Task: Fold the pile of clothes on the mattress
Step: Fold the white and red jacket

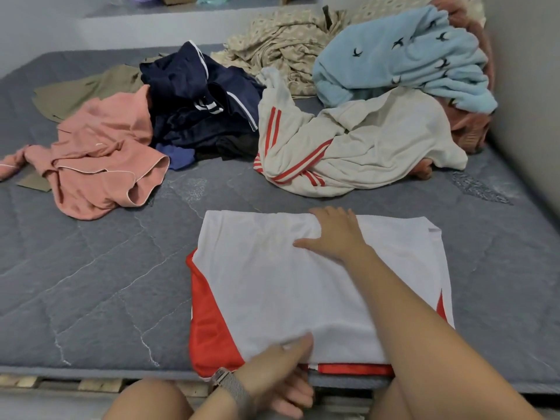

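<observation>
The grey quilted mattress (100, 268) fills most of the view, and most of the job is still spread across its far half. Against the far right corner sits the biggest heap: a pale blue fleece with black bird prints (403, 56) lying over a pinkish-brown knit (468, 125), with a cream patterned sheet or dress (281, 37) crumpled just behind. In front of that heap lies a cream top with red stripes (357, 147), bunched up and unfolded. Toward the middle of the far side is a tangle of navy sportswear with white trim (200, 110), touching a pink garment (103, 156) that sprawls toward the left edge, and an olive piece (85, 89) shows from under both. None of these looks folded.

At the near edge, right in front of the person, lies the one piece being worked: a white jersey with red side panels (288, 283), flattened into a rough rectangle. By the look of it, this is only partway folded. The right hand (336, 234) rests flat on its far part, fingers spread and straight, pressing the cloth down. The left hand (281, 374), with a mesh-strap watch (230, 386) on the wrist, grips the near hem, thumb on top and fingers curled under the edge.

So I'd judge it early going: one garment in hand, roughly seven waiting.
</observation>
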{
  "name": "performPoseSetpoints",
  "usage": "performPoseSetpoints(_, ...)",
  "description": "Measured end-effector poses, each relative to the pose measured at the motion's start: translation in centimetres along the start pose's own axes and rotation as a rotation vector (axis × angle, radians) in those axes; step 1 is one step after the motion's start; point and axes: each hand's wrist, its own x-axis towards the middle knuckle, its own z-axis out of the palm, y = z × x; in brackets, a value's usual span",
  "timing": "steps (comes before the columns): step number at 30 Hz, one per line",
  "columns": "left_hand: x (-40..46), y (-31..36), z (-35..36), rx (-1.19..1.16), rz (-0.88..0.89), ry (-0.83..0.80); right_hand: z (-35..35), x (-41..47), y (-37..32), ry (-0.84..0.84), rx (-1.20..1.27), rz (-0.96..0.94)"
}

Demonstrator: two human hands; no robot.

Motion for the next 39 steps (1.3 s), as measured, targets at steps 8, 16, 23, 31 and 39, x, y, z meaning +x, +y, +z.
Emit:
performPoseSetpoints(8,0.6,-0.2,2.9,-0.939,-0.030,0.058,-2.6,0.6,0.2,-0.208,0.216,0.116)
performPoseSetpoints(16,0.5,1.6,3.0,-1.120,0.410,0.083,-3.0,0.6,0.6,-0.107,0.727,0.230)
performPoseSetpoints(23,-1.7,4.2,-3.1,-1.185,0.503,0.183,-6.4,-0.4,1.8,-0.346,1.233,0.387)
performPoseSetpoints(31,-4.5,8.0,-11.2,-0.651,0.411,0.269,-7.8,-3.5,0.5,-0.429,1.301,0.328)
performPoseSetpoints(39,-8.9,20.4,-17.8,-0.392,0.640,0.283,-19.2,-1.6,-2.9,0.201,1.397,0.118)
